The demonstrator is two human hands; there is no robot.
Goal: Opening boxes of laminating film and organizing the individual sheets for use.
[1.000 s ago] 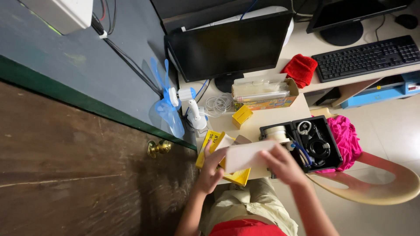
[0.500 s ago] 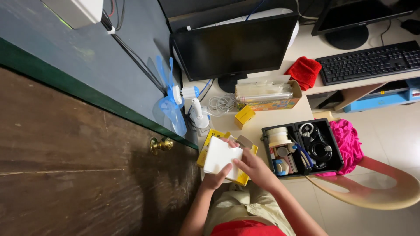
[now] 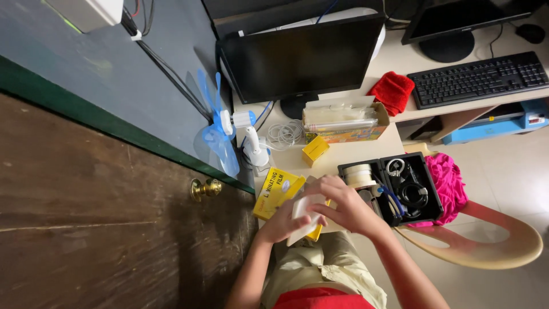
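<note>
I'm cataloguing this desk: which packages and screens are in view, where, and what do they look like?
Flat yellow package: desk's near edge, beside the hands, rectangular.
Small yellow box: mid-desk, cube-like.
Open cardboard box: before the monitor, colourful sides.
Black case: right, open, compartmented.
Near monitor: dark, blank.
Second monitor: far right, dark.

Cream desk bears yellow box; black case; monitor.
</note>
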